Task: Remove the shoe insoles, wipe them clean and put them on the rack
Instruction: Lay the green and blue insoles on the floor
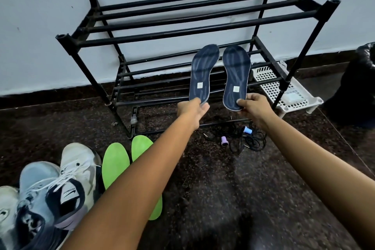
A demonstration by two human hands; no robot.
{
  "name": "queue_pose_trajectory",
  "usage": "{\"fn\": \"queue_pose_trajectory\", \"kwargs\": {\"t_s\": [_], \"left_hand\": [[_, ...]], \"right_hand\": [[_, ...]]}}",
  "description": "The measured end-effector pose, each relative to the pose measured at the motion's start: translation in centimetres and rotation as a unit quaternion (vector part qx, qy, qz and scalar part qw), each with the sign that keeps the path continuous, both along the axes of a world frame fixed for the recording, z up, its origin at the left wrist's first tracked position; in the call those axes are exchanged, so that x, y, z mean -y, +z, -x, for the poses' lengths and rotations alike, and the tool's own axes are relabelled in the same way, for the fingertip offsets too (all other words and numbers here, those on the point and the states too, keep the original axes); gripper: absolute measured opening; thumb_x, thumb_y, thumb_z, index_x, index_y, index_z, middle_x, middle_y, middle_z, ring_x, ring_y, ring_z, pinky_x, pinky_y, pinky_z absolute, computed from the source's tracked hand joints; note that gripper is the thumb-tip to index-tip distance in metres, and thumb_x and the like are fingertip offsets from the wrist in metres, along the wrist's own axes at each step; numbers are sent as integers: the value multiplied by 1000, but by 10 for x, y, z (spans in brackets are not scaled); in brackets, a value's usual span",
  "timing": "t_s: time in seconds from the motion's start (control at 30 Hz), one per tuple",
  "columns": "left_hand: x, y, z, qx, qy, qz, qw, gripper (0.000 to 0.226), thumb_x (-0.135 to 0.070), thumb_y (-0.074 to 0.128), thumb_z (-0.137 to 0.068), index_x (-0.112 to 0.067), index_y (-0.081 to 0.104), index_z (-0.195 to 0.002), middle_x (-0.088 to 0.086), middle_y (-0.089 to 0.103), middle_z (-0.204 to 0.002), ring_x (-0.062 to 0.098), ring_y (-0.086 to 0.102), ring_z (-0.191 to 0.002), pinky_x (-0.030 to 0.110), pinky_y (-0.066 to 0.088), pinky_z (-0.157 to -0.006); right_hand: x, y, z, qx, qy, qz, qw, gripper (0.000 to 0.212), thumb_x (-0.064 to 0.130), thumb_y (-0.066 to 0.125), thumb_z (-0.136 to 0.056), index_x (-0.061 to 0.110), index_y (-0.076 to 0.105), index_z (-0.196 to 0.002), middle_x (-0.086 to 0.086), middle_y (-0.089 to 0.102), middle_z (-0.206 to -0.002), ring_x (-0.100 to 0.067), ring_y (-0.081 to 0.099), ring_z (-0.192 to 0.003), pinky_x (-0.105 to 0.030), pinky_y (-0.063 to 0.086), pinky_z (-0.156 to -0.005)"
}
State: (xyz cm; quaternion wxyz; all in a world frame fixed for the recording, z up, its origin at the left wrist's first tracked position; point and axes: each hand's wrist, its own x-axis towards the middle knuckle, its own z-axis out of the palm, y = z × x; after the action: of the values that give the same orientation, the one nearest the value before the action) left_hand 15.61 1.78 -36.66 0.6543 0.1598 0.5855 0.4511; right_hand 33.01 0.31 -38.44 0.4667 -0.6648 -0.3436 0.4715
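Two dark blue insoles lie side by side over the middle shelf bars of the black shoe rack [182,31], toes toward the wall. My left hand [192,110] pinches the heel of the left blue insole [203,71]. My right hand [254,107] pinches the heel of the right blue insole [236,73]. Each insole carries a small white square label near the heel. Two bright green insoles [115,164] rest on the dark floor in front of the rack, partly hidden by my left forearm.
Several sneakers [60,184] are lined up at the lower left. A tangle of black cord with small plugs [239,138] sits on the floor under my right hand. A white perforated plastic tray [284,89] and a black bag [357,87] stand right of the rack.
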Motion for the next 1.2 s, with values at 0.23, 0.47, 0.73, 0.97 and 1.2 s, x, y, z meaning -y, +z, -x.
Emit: {"fn": "queue_pose_trajectory", "kwargs": {"t_s": [0.23,0.47,0.73,0.97,1.2], "left_hand": [[75,-19,33,51,-152,52,986,19,-23,51,-99,-10,57,-111,14,65,-101,21,66,-88,34,59,-74],[38,-17,23,108,-146,16,983,58,-50,47,-96,-5,44,-133,15,61,-118,22,62,-96,30,54,-83],[25,-33,-10,20,-186,-60,980,36,-38,36,-104,-21,46,-133,3,59,-129,21,61,-109,29,54,-79],[67,-54,78,-54,-236,-60,968,30,-31,33,-105,-19,51,-127,3,64,-120,23,65,-102,39,54,-84],[116,-101,146,-80,-224,53,970,24,-26,40,-104,-18,55,-119,7,66,-118,27,65,-101,44,54,-82]], "right_hand": [[23,-8,-21,-68,50,60,995,20,4,59,-88,16,53,-74,-4,63,-73,-13,59,-64,-25,52,-58],[2,-1,-23,-84,34,23,996,13,15,54,-94,13,58,-82,-9,65,-87,-21,61,-75,-37,51,-75],[0,-13,0,-39,3,-20,999,12,2,55,-90,14,58,-89,-5,66,-82,-19,63,-73,-30,52,-62],[48,-30,-4,-103,142,-16,984,44,-13,51,-86,18,52,-117,-4,69,-88,-16,67,-74,-32,55,-65],[108,-80,41,-137,209,73,965,51,-21,48,-81,18,53,-115,2,70,-84,-12,65,-77,-30,52,-66]]}}
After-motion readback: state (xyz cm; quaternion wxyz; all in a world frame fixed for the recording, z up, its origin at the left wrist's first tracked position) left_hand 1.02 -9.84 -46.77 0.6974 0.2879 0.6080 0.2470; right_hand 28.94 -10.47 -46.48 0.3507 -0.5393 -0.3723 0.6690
